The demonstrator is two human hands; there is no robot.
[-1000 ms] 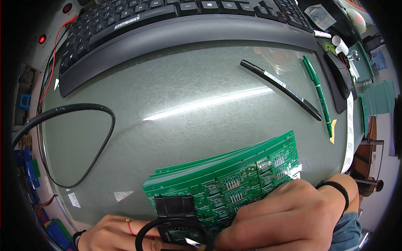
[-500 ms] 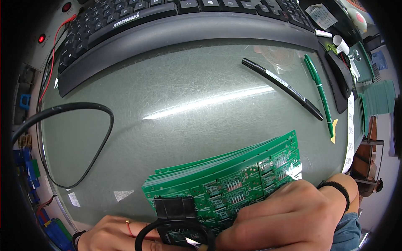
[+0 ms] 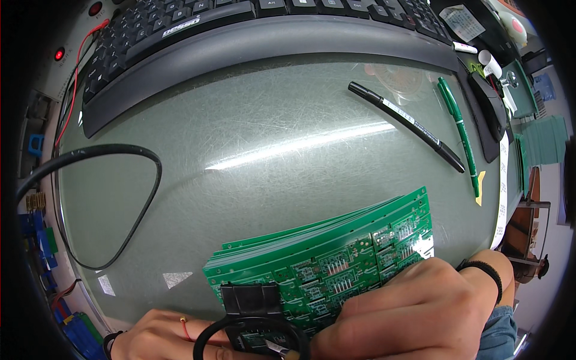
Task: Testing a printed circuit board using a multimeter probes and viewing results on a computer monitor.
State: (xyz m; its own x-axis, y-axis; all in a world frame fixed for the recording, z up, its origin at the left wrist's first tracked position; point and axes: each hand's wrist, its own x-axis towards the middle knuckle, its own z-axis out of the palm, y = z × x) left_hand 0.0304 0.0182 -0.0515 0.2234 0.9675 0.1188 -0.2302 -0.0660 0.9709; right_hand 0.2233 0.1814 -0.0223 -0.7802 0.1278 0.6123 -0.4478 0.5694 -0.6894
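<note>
A stack of green circuit boards [image 3: 354, 264] lies at the bottom middle, its layered edges fanned along the far side. My right hand [image 3: 408, 312] rests over its near right part with fingers curled closed; what they hold is hidden. A small pointed metal tip [image 3: 275, 347] shows beside its fingertips, low over the boards; its tool's kind is unclear. At the near left corner is my left hand [image 3: 171, 336], a red cord round one finger. A black block [image 3: 251, 299] and a curved black cable [image 3: 210, 330] cover its fingertips and part of the boards.
A black keyboard [image 3: 270, 42] spans the far side. A black marker [image 3: 408, 126] and a green pen [image 3: 460, 135] lie at right, near a black mouse [image 3: 487, 105]. A looping black cable [image 3: 157, 174] hangs at left. Beyond the left edge are blue bins [image 3: 51, 246].
The pointed metal tip and the fingers of my right hand have shifted very slightly. The boards and my left hand look almost unchanged.
</note>
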